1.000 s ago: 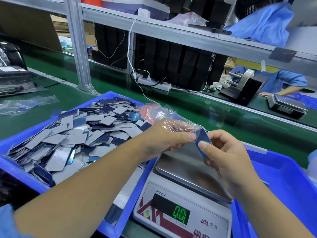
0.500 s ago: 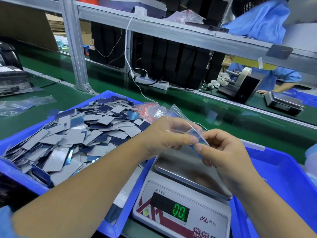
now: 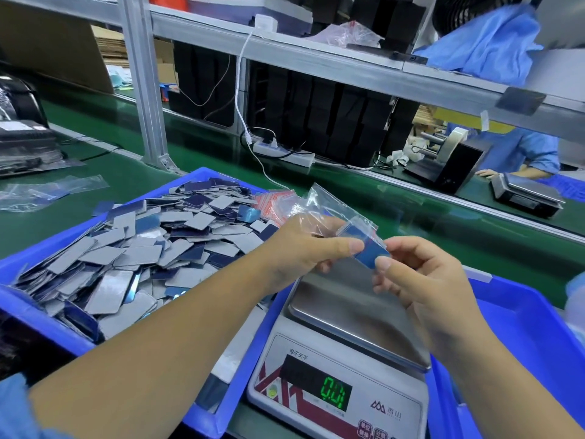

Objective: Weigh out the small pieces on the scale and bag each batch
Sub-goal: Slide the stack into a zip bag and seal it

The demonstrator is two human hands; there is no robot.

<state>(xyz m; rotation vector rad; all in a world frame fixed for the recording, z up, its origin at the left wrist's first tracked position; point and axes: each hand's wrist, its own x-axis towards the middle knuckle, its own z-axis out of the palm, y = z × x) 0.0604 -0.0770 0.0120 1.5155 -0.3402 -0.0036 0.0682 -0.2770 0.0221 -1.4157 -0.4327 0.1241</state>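
Above the steel pan of the scale (image 3: 357, 315), both hands meet over a small clear bag (image 3: 329, 213). The left hand (image 3: 304, 248) pinches the bag near its mouth between thumb and fingers, so its grip is clenched on the plastic, seemingly to keep the opening steady and facing the other hand. The right hand (image 3: 421, 280) pinches a blue piece (image 3: 368, 253) at its near end, thumb on top, its grip grasping that piece, whose far end sits at or just inside the bag's mouth; how deep it reaches I cannot tell through the plastic. Working right over the pan makes sense, since anything dropped would land on the scale instead of the green desk (image 3: 95, 185). The pan carries nothing and the display (image 3: 332, 392) shows a green zero reading, so the batch seems to be off the scale and going into the bag. Just left of the scale, a blue tray (image 3: 38, 258) holds the heap of loose grey and blue pieces (image 3: 133, 248), close enough for the left hand to reach. A stack of spare bags (image 3: 278, 201) with red strips lies at the tray's far corner, near the hands. Right of the scale stands a second blue tray (image 3: 519, 327), likely for filled bags, though its contents are mostly out of sight.
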